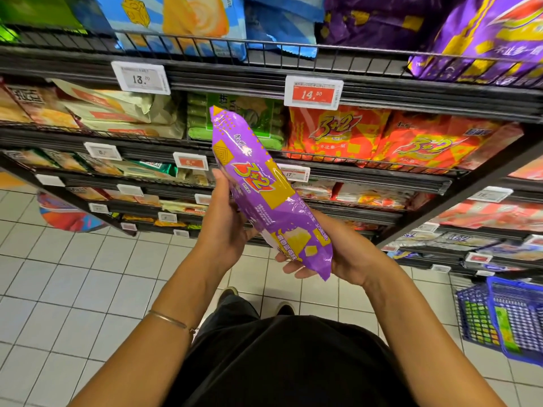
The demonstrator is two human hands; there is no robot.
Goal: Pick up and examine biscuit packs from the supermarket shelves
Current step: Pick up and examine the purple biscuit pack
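Head view: the purple biscuit pack [266, 198] is off the shelves and held up in front of them, tilted, far end up and to the left, near end lower and to the right, printed front toward the camera; the left hand [224, 221] grips its left edge about the middle, thumb laid up along the side, fingers hidden behind; the right hand [343, 257] cups the near end from below, fingertips curling out under the wrapper. So the picking up looks done for this pack and the examining is under way; the back is probably unread, and other packs remain.

Behind it lie red packs [338, 133], a green pack [249, 118] and a red price tag [313, 92]; a blue basket [505, 315] stands on the tiled floor [73, 274], near right. The wire rail [205, 45] fronting the top shelf would likely have to be cleared on any return.
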